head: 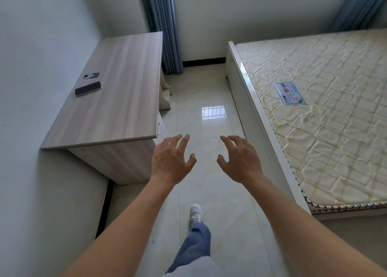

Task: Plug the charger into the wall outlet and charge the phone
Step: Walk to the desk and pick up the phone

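Observation:
A dark phone [88, 88] lies flat on the wooden desk [117, 100] near the left wall. Just beyond it sits a white charger with its coiled cable [91, 75]. My left hand [170, 161] and my right hand [239, 161] are stretched out over the floor in front of me, well short of the desk's items, fingers spread and holding nothing. No wall outlet shows in the head view.
A bed with a bare quilted mattress [326, 113] fills the right side. A glossy tiled floor aisle [209, 119] runs between desk and bed. Blue curtains [165, 29] hang at the far wall. My foot in a white shoe [196, 214] steps forward.

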